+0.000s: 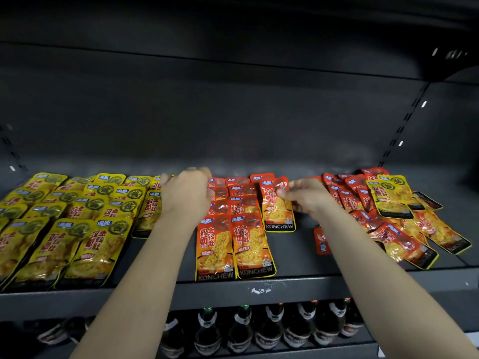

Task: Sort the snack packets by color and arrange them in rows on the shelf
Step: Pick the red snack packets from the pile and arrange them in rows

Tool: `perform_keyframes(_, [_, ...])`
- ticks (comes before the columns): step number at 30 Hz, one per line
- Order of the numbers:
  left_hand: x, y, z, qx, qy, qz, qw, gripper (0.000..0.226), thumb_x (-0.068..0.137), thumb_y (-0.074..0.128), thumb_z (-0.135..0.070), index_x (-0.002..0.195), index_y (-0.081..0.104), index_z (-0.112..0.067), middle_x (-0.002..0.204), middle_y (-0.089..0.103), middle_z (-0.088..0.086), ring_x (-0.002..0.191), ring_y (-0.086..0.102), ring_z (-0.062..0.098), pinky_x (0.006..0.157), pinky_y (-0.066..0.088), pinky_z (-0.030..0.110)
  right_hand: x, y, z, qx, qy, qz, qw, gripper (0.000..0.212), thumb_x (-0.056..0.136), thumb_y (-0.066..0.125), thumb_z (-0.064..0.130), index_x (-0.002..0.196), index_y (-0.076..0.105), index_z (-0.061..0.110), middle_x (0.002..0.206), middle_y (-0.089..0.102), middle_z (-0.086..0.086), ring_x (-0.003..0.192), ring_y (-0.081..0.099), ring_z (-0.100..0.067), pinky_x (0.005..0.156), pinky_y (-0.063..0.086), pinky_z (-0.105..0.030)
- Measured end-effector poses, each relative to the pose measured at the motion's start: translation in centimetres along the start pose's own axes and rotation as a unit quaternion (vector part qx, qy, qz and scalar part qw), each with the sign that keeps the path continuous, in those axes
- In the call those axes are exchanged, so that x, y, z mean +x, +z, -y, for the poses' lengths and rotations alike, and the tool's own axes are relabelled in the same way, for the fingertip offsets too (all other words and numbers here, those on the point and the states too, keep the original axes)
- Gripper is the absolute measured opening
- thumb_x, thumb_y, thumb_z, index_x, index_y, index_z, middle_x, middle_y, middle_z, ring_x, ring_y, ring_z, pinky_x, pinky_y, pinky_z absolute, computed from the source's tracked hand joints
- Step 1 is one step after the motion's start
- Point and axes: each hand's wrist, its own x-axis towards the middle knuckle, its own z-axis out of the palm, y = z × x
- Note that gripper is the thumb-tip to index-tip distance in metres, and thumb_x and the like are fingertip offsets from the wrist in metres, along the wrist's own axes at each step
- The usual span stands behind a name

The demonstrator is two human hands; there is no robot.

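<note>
My right grip (pixel 307 196) pinches the top corner of a red packet (pixel 277 212) lying lengthwise front-to-back on the shelf (pixel 298 257), just right of the red rows (pixel 234 244). My left grip (pixel 185 195) curls over the rows' far end; whether it holds anything I cannot tell.

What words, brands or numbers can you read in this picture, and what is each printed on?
"KONCHEW": black bottom band of the red packets.
"双面金钱肚": large characters on the red packets and the yellow packets.
Too blurred to read: the blue corner logos, the packets' small print, the bottle labels on the shelf below.
</note>
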Motion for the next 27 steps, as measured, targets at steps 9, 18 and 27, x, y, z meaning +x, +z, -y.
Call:
perform_keyframes(9, [0.0,0.6,0.8,-0.028,-0.003,0.015,0.999,0.027,0.091,0.062,-0.036,0.116,0.058,-0.027,0.116,0.065,-0.004,0.110,0.061,0.020,0.099,0.037,0.041,-0.6,1.4,0.7,-0.068,-0.056,-0.021,0.996,0.013,0.082,0.075,0.010,0.082,0.063,0.008,0.073,0.063,0.003,0.067,0.057,-0.007,0.057,0.039,-0.017])
perform_keyframes(18, [0.2,1.0,0.8,-0.031,0.007,-0.011,0.999,0.022,0.092,0.061,-0.034,0.113,0.059,-0.027,0.111,0.066,-0.004,0.104,0.063,0.019,0.098,0.035,0.039,0.1,1.8,-0.9,-0.158,-0.093,-0.064,0.981,0.029,0.078,0.080,0.023,0.094,0.068,0.001,0.086,0.067,-0.008,0.079,0.060,-0.019,0.077,0.048,-0.033])
perform_keyframes(27, [-0.4,0.7,0.0,-0.050,0.019,0.006,0.999,0.029,0.091,0.062,-0.037,0.118,0.059,-0.027,0.116,0.065,-0.003,0.107,0.062,0.020,0.099,0.032,0.038,-0.8,1.7,-0.4,-0.214,-0.089,-0.114,0.966,0.043,0.076,0.082,0.030,0.096,0.050,0.010,0.083,0.051,0.002,0.080,0.051,-0.018,0.068,0.036,-0.030])
